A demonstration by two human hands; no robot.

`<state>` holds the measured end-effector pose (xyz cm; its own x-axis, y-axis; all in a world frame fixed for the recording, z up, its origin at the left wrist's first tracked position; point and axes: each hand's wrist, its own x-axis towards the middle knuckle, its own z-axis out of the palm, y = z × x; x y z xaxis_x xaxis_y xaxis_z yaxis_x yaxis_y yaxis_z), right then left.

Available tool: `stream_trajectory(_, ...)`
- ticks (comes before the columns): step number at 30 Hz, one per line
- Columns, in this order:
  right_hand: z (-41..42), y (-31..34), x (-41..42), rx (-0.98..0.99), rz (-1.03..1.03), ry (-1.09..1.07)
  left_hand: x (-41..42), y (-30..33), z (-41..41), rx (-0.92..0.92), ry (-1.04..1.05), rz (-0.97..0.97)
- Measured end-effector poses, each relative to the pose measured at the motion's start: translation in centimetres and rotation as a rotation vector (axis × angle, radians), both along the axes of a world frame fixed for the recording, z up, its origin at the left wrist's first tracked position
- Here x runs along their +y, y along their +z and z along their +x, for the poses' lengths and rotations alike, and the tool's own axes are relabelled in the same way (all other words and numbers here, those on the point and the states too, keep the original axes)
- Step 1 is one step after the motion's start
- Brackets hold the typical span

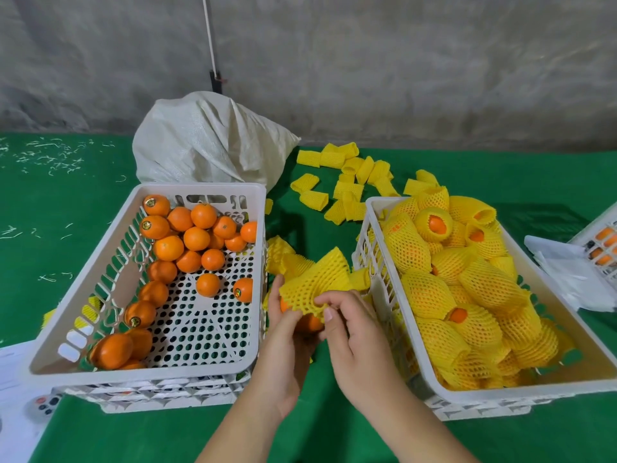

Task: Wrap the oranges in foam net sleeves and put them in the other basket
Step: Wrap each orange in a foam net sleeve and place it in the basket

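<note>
Two white baskets are flanking the hands on the green table, an arrangement that is keeping every reach short; the basket of bare oranges is sitting just to the left of the left hand, about half emptied, so fresh fruit is lying within an easy sideways reach; the basket of wrapped oranges is standing just to the right of the right hand, heaped nearly to its rim, ready to be receiving each finished piece. Beyond the hands, a pale woven sack is slumping against the far end of the left basket, and loose yellow foam sleeves are lying scattered past the fingertips, probably tipped out there as a supply to be drawn from; a few more are bunching up in the gap between the baskets. Between the baskets, both hands are working on one orange; the left hand is curling round the fruit from beneath and steadying it, while the right hand is pinching the edge of a foam net sleeve with thumb and bent fingers, stretching its mouth over the top. The sleeve is flaring upward and only its lower rim is seated on the fruit, so most of the skin is showing below; by my judgement the sleeve is still needing to be drawn down before this orange is going to the right.
</note>
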<state>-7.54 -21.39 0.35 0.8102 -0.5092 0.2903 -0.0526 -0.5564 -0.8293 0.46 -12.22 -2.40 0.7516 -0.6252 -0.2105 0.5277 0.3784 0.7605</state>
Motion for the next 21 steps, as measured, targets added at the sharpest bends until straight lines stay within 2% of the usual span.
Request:
stream_trajectory(2,-0.1,0.0,-0.5,-0.003,-0.058,-0.011,0.4,0.0,-0.2,0.035,-0.099,-0.073)
stream_trajectory(4,-0.3,0.1,-1.0,0.009,-0.16,0.025,0.7,-0.1,-0.5,0.041,-0.124,-0.064)
stream_trajectory(7,-0.6,0.2,-1.9,-0.03,-0.326,0.043,0.9,-0.6,-0.5,0.036,-0.024,-0.009)
stream_trajectory(10,-0.7,0.0,-2.3,-0.077,-0.39,0.021,0.7,-0.8,-0.2,-0.025,0.103,0.099)
stream_trajectory(15,-0.4,0.5,-0.9,-0.171,-0.431,0.024,0.0,-0.3,-0.6,-0.048,0.155,0.155)
stream_trajectory(17,-0.2,0.8,-0.5,-0.205,-0.431,-0.005,-0.4,-0.3,-1.1,-0.059,0.141,0.119)
stream_trajectory(21,-0.1,0.7,-0.9,-0.166,-0.296,-0.032,-0.4,-0.8,-1.2,-0.05,-0.012,-0.011)
